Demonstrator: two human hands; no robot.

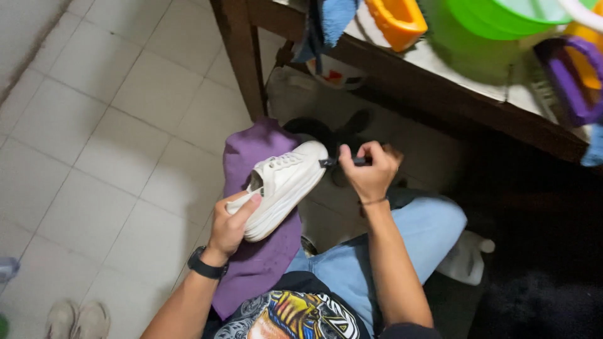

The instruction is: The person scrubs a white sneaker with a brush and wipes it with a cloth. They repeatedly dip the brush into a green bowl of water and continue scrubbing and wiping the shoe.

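White sneaker (282, 185) is held mid-frame over a purple cloth (260, 251) draped on the lap; long axis runs diagonally, toe pointed far-right & up, heel near-left, laces facing up. Heel end is gripped by the left hand (232, 223), fingers closed round the sole, watch on the wrist. Right hand (370, 172) is closed on a small dark tool (342, 162), prob. a brush, its tip touching the toe cap. Blue jeans (383, 251) are seen under the right forearm. Far side: wooden table (440, 88) w/ an orange container (397, 20), green tub (490, 25) & purple-handled item (568, 81) on top. White plastic bottle (465, 260) is lying on the dark floor, near-right, no label readable. Another pair of pale shoes (78, 320) is spotted on the tiles, near-left corner
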